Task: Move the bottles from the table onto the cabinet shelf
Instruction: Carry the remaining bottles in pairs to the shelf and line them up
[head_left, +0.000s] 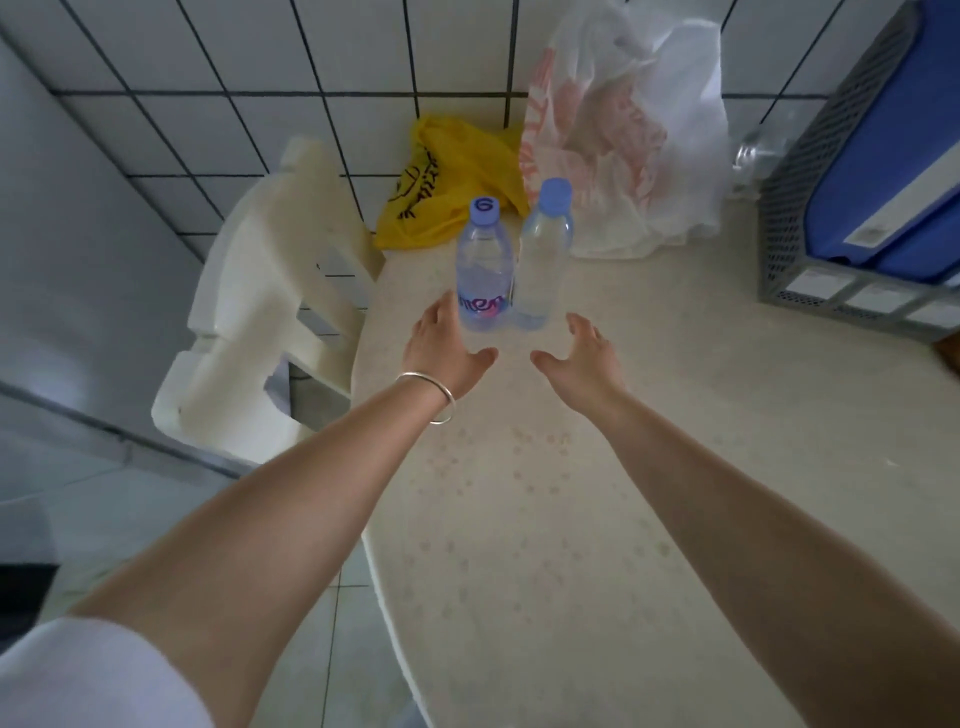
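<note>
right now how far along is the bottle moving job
Nothing looks done: the labelled bottle and the plain bottle both stand upright, side by side, on the table. In hand: the left hand and right hand reach toward them, open, gripping neither. Left: picking up both and shelving them; no cabinet shelf is in view.

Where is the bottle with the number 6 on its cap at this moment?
In the head view, the bottle marked 6 stands upright on the table, close beside the plain bottle on its right, in front of the yellow bag; the left hand reaches beside it.
</note>
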